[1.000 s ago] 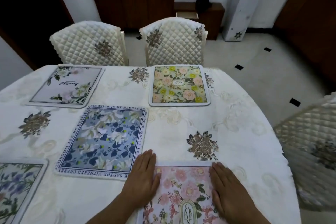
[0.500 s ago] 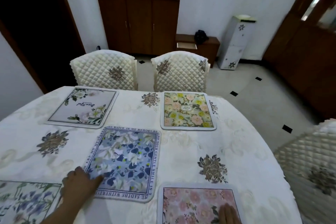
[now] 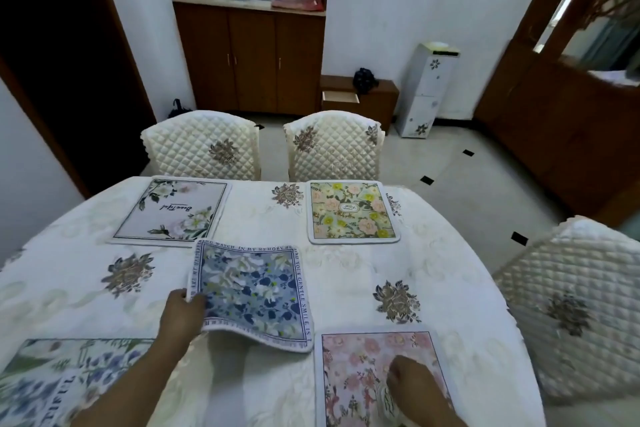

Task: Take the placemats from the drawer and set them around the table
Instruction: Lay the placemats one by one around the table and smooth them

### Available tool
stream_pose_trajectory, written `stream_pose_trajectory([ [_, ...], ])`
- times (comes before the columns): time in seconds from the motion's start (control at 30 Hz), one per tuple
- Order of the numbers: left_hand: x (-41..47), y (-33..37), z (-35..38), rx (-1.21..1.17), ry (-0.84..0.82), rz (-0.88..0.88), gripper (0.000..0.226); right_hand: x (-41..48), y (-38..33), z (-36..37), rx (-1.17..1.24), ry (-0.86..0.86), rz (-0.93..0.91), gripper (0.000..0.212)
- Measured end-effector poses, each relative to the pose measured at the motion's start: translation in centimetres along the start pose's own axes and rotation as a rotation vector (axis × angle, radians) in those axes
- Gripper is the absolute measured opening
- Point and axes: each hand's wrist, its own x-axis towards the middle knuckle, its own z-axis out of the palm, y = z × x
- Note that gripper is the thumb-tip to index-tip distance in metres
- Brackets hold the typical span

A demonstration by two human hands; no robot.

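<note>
Several floral placemats lie on the round table (image 3: 346,288). My left hand (image 3: 181,312) grips the left edge of the blue floral placemat (image 3: 252,291), whose near edge is lifted and bent off the cloth. My right hand (image 3: 412,383) rests on the pink floral placemat (image 3: 360,374) at the near right, fingers curled. A white placemat with script (image 3: 173,211) lies far left, a yellow-green placemat (image 3: 349,211) far right, and a blue-and-green placemat (image 3: 52,381) at the near left.
Two quilted cream chairs (image 3: 204,146) (image 3: 332,144) stand at the far side of the table, a third chair (image 3: 571,305) at the right. Behind them are a brown cabinet (image 3: 249,59), a low stand with an open drawer (image 3: 341,97), and a white floral unit (image 3: 426,90).
My left hand left the pink placemat, moved left to the blue one and lifted its near edge. My right hand stayed on the pink placemat. The head camera tilted upward.
</note>
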Motion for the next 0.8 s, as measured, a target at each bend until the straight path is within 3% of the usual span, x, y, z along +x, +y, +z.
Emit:
stream_pose_trajectory([
  [0.1,-3.6,1.8,-0.5,-0.305,-0.08,-0.064,0.014,0.0,-3.0,-0.8,0.257,-0.027,-0.056,0.025],
  [0.2,-8.1,3.2,-1.0,-0.484,-0.148,-0.058,0.01,0.3,-6.0,-2.2,0.564,-0.161,0.021,0.029],
  [0.3,-12.6,3.7,-0.2,-0.507,-0.182,-0.027,0.011,0.4,-6.9,-3.3,1.194,-0.388,0.176,0.023],
  [0.43,-18.1,3.2,1.7,-0.467,-0.155,-0.016,0.008,1.3,-3.6,-5.9,1.717,-0.476,0.198,0.051],
  [0.5,-20.9,3.3,3.0,-0.447,-0.129,-0.034,0.011,2.1,-1.0,-7.4,1.682,-0.554,0.214,0.058],
  [0.53,-22.2,3.4,3.8,-0.428,-0.112,-0.04,0.014,2.4,0.3,-8.1,1.559,-0.555,0.193,0.051],
  [0.6,-24.3,3.3,5.4,-0.266,-0.081,-0.005,0.021,2.6,2.4,-9.1,1.202,-0.45,0.097,0.031],
  [0.67,-25.9,2.9,7.3,-0.067,-0.078,0.055,0.027,2.9,4.2,-9.7,0.878,-0.283,0.004,0.029],
  [0.8,-28.0,2.8,10.1,0.05,-0.04,0.055,0.028,3.1,6.5,-10.8,0.695,-0.211,-0.141,0.023],
])
